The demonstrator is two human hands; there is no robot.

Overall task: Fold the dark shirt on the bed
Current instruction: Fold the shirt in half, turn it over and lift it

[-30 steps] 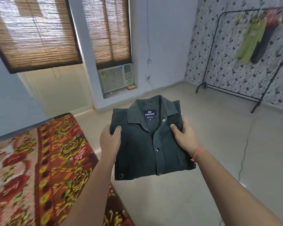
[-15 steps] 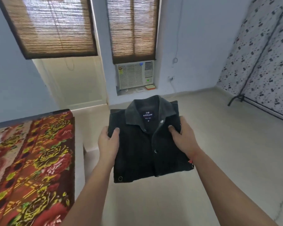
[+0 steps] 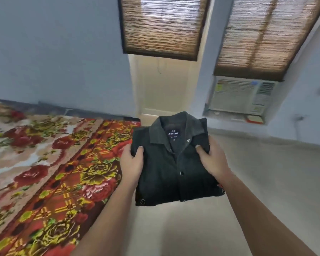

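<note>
I hold the folded dark shirt (image 3: 175, 163) in the air in front of me, collar up, beside the edge of the bed (image 3: 44, 163) and above the floor (image 3: 266, 182). My left hand (image 3: 132, 163) and right hand (image 3: 211, 161) each grip 1 side, thumbs on top.

Tally: one dark shirt (image 3: 166, 174), folded; two hands, namely one left hand (image 3: 132, 163) and one right hand (image 3: 213, 161); two arms (image 3: 107, 218) (image 3: 262, 218); one flowered bed (image 3: 44, 163); two bamboo blinds (image 3: 161, 26) (image 3: 262, 34); one air conditioner (image 3: 236, 97); one pale door (image 3: 164, 85); one label (image 3: 173, 134) in the shirt collar.
</note>
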